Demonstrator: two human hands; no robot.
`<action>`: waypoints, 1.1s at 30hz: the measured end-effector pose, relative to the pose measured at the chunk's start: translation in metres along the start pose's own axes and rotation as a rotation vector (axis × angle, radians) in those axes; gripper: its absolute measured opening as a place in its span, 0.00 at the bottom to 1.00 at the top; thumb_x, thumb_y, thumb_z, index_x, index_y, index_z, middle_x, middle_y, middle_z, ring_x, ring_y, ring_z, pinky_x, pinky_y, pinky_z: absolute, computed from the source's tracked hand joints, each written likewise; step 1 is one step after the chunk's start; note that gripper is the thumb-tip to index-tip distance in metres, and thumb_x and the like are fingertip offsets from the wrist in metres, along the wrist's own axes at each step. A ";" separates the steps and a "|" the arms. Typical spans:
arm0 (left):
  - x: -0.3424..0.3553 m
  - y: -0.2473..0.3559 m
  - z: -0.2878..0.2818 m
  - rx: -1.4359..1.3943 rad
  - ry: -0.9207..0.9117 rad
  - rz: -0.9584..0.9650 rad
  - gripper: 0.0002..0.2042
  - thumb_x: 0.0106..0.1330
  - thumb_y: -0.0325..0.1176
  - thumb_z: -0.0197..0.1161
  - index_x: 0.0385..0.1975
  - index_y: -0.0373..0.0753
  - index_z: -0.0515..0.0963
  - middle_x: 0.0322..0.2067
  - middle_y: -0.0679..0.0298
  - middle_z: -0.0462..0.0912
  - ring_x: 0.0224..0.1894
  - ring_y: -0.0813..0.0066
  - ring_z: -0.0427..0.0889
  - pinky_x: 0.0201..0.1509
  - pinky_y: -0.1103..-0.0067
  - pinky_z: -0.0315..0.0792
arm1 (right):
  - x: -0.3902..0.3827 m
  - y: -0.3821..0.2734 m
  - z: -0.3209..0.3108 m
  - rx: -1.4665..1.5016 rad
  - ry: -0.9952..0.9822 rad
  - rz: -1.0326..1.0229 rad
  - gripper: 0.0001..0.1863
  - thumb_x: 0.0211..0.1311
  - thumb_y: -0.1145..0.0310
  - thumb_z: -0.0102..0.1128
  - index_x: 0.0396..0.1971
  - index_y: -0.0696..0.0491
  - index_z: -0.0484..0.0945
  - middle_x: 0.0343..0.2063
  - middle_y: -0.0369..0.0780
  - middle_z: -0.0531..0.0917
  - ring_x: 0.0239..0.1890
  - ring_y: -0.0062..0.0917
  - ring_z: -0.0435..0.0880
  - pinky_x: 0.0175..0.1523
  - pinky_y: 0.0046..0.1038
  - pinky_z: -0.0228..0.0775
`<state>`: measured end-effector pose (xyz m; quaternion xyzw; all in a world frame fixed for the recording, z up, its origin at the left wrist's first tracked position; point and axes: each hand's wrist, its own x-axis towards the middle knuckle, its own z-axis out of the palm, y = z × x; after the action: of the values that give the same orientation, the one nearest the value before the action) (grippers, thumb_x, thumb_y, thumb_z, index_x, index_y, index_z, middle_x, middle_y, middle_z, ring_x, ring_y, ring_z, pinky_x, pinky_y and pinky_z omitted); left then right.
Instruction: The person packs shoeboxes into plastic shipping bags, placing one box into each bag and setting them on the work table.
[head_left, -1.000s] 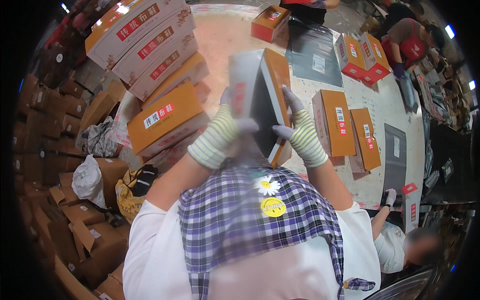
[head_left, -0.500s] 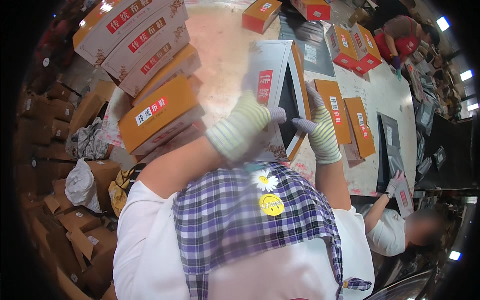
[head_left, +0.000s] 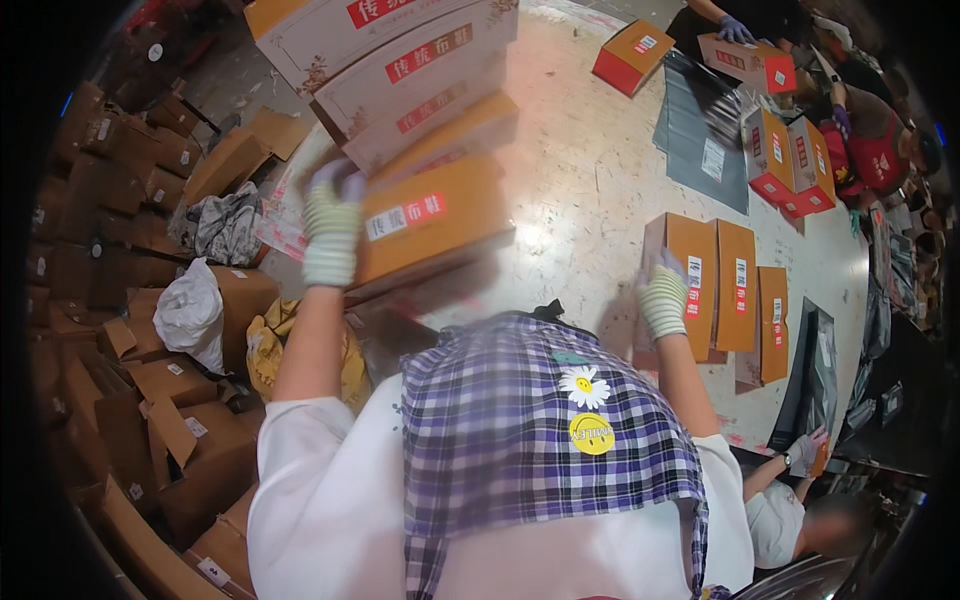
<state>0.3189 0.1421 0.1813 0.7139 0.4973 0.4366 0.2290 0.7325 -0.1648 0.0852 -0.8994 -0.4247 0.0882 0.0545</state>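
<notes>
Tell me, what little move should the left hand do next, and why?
Perhaps the left hand, in a pale striped knit glove, should curl around the rectangular orange-lidded cardboard box beside it, because it is at that box's left end, while the right hand is at the leftmost of three orange-lidded cardboard boxes.

right hand at orange-topped box, plaid apron

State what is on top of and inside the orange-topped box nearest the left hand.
On the orange-topped box, a white-and-red label shows on the upper face. Its contents cannot be seen: the box's top covers them.
</notes>
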 end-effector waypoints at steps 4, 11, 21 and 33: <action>-0.046 -0.099 -0.014 -0.058 -0.149 -0.441 0.29 0.62 0.45 0.71 0.58 0.33 0.73 0.56 0.47 0.76 0.57 0.54 0.76 0.63 0.65 0.70 | 0.007 -0.124 0.002 1.074 -0.545 0.053 0.47 0.60 0.45 0.69 0.73 0.52 0.59 0.69 0.45 0.68 0.69 0.42 0.67 0.67 0.42 0.64; -0.085 -0.019 0.020 -0.538 -0.329 -0.206 0.38 0.60 0.35 0.74 0.68 0.39 0.60 0.65 0.50 0.63 0.65 0.60 0.67 0.69 0.67 0.65 | 0.015 -0.152 -0.012 1.855 -0.520 0.338 0.33 0.56 0.48 0.70 0.59 0.46 0.73 0.48 0.42 0.80 0.51 0.36 0.81 0.61 0.47 0.74; -0.043 0.138 0.112 -1.635 -0.607 -0.745 0.30 0.63 0.35 0.70 0.66 0.48 0.67 0.58 0.62 0.75 0.58 0.67 0.76 0.68 0.68 0.69 | -0.079 -0.151 -0.099 2.014 -0.172 0.193 0.37 0.62 0.51 0.68 0.67 0.50 0.66 0.62 0.41 0.73 0.65 0.36 0.71 0.67 0.48 0.67; -0.064 0.154 0.165 -1.053 -0.994 -0.668 0.58 0.49 0.15 0.68 0.77 0.45 0.34 0.38 0.52 0.81 0.32 0.64 0.85 0.35 0.76 0.80 | -0.059 -0.141 -0.127 0.296 0.377 -0.083 0.49 0.53 0.62 0.70 0.72 0.61 0.54 0.67 0.59 0.62 0.73 0.51 0.58 0.75 0.50 0.48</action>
<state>0.5299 0.0396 0.1883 0.4363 0.2530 0.1528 0.8499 0.6154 -0.1242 0.2406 -0.8641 -0.4260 -0.0221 0.2673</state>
